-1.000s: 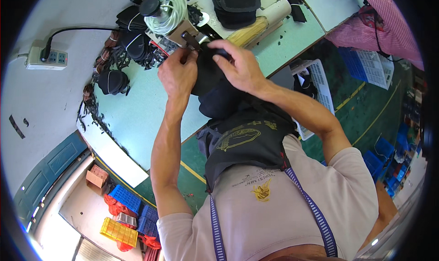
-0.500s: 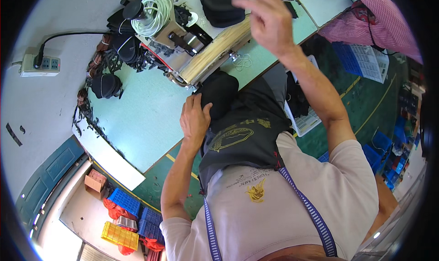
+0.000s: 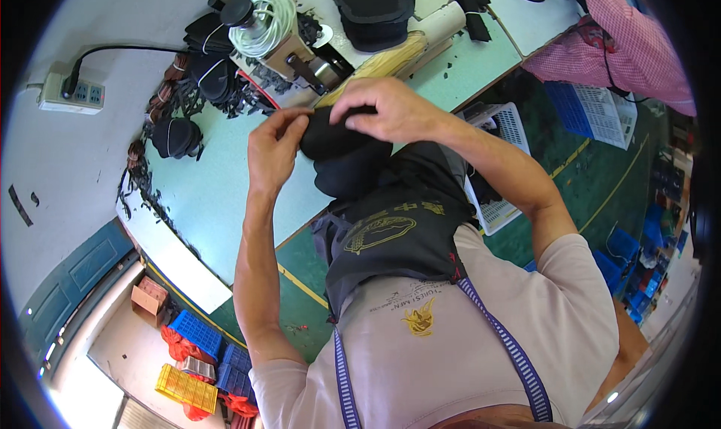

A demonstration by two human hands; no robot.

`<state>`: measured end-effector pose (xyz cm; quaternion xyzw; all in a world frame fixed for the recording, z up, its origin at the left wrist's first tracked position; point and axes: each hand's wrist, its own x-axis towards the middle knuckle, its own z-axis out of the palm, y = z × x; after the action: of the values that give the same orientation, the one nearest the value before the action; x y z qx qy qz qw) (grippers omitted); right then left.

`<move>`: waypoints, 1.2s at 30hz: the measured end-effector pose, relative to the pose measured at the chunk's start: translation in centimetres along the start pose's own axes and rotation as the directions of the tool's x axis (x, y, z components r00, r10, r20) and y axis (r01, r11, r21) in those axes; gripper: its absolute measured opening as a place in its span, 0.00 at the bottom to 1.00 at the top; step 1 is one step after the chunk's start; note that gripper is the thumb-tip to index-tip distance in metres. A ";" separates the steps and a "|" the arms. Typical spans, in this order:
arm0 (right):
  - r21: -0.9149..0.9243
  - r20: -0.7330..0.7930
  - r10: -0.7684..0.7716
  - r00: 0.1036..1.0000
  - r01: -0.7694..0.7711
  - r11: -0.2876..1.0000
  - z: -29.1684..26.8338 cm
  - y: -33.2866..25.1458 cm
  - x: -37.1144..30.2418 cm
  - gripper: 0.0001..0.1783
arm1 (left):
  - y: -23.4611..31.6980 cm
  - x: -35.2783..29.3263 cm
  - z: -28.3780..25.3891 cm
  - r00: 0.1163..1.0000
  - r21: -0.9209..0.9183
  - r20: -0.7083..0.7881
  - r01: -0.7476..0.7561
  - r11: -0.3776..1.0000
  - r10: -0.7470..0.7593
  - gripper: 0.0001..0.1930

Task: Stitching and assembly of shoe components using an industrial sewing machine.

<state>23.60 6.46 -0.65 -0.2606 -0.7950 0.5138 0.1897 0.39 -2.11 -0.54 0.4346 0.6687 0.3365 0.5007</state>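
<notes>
A black flat piece with a rounded outline (image 3: 328, 138) is held at the front of a table-top machine (image 3: 324, 74). My left hand (image 3: 274, 149) pinches its left edge between thumb and fingers. My right hand (image 3: 389, 112) is closed on its right side, fingers curled over the top. Just below, more black pieces (image 3: 349, 175) lie at the table's edge against my dark apron (image 3: 390, 226). A stack of black pieces (image 3: 372, 12) rests on top of the machine, behind a wood-grained bar (image 3: 368, 67) partly covered by my right hand.
Bundled black pieces (image 3: 176, 137) and dark scraps line the left of the pale green table (image 3: 218, 196). A coil of pale cord (image 3: 266, 27) sits on the machine. A white basket (image 3: 511, 128) stands at right below the table; a person in a pink checked sleeve (image 3: 631, 53) is beyond.
My right hand has come down from above the stack to the machine's front. My left hand has moved up and left. A black piece is now held between both hands.
</notes>
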 end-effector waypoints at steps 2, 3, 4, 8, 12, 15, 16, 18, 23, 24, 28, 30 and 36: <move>0.013 -0.049 0.035 0.998 -0.034 0.999 -0.1 0.3 0.5 0.13 | 0.3 1.2 0.2 0.992 0.057 -0.099 0.089 0.994 -0.083 0.11; -0.001 -0.067 0.150 0.986 -0.150 0.989 0.1 0.2 0.8 0.12 | 0.4 1.4 0.2 0.991 0.057 -0.103 0.092 0.994 -0.086 0.11; -0.016 -0.091 0.265 0.960 -0.268 0.963 0.0 0.2 1.1 0.12 | 0.6 1.8 0.4 0.986 0.166 -0.153 0.097 0.981 -0.072 0.11; -0.150 -0.118 0.304 0.945 -0.319 0.936 0.8 0.4 1.9 0.12 | 1.5 2.4 1.0 0.968 0.424 -0.248 0.068 0.903 0.043 0.14; -0.234 -0.162 0.251 0.954 -0.284 0.930 1.1 -0.2 2.9 0.11 | 1.8 3.7 0.8 0.964 0.506 -0.260 0.094 0.857 0.048 0.15; -0.391 -0.302 0.064 0.951 -0.185 0.902 -0.1 -0.6 2.8 0.09 | 2.0 3.6 2.8 0.931 0.495 -0.316 -0.003 0.869 0.183 0.13; -0.388 -0.307 0.068 0.949 -0.190 0.902 -0.6 -0.7 2.5 0.09 | 1.9 3.2 2.9 0.933 0.498 -0.309 -0.007 0.867 0.185 0.13; -0.419 -0.290 0.006 0.957 -0.132 0.898 -1.7 -1.2 2.1 0.12 | 1.4 2.2 3.1 0.938 0.190 -0.345 0.100 0.977 -0.029 0.12; -0.048 -0.161 -0.039 0.986 0.031 0.998 -3.4 -1.9 -0.4 0.16 | 0.2 -0.4 2.4 0.953 0.191 -0.237 -0.147 0.971 0.191 0.10; -0.048 -0.161 -0.039 0.986 0.032 0.998 -2.8 -2.1 -0.8 0.16 | 0.3 -0.7 2.0 0.986 0.071 -0.126 -0.102 0.992 0.110 0.11; 0.437 -0.028 0.214 0.976 -0.180 0.881 0.6 -1.7 -1.7 0.17 | -0.5 0.0 0.4 0.995 -0.263 0.103 0.031 0.964 -0.004 0.14; 0.526 -0.023 0.361 0.932 -0.296 0.798 2.2 -0.8 -1.5 0.19 | -0.3 0.3 0.0 0.993 -0.239 0.119 0.043 0.970 -0.015 0.17; 0.520 -0.084 0.465 0.882 -0.359 0.775 3.8 0.3 -1.7 0.18 | 0.2 0.8 -0.4 0.993 -0.071 0.004 0.120 0.990 -0.120 0.15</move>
<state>22.85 2.85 -2.46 -0.4244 -0.5373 0.6969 0.2133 -0.05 -1.28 -0.60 0.3754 0.6812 0.3295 0.5352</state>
